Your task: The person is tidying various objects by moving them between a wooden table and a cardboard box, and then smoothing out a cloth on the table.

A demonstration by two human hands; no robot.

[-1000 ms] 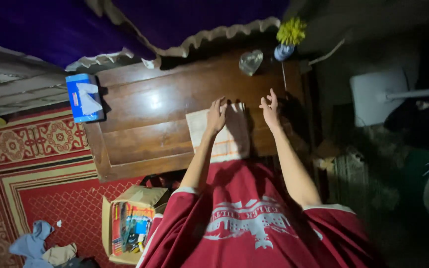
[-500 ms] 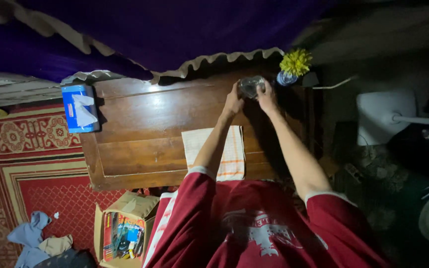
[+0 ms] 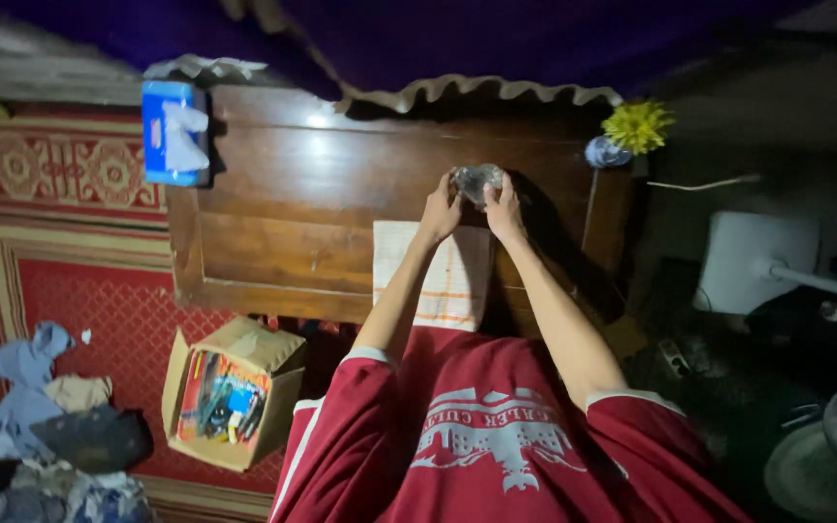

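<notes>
Both my hands hold a clear heart-shaped glass piece [image 3: 478, 180] just above the far end of a white cloth with orange stripes [image 3: 446, 279]. My left hand [image 3: 439, 209] grips its left side, and my right hand [image 3: 505, 208] grips its right side. The cloth lies flat on a dark wooden table [image 3: 283, 213], hanging slightly over the near edge. My red sleeves and shirt fill the bottom of the view.
A blue tissue box [image 3: 169, 133] sits at the table's far left corner. A yellow flower in a small blue vase [image 3: 624, 137] stands at the far right. An open cardboard box of items [image 3: 230, 392] and a clothes pile [image 3: 46, 426] lie on the red patterned carpet.
My hands left the cloth, reached to the table's far side, took the glass heart and brought it back toward the cloth. The camera view shifted right and down.
</notes>
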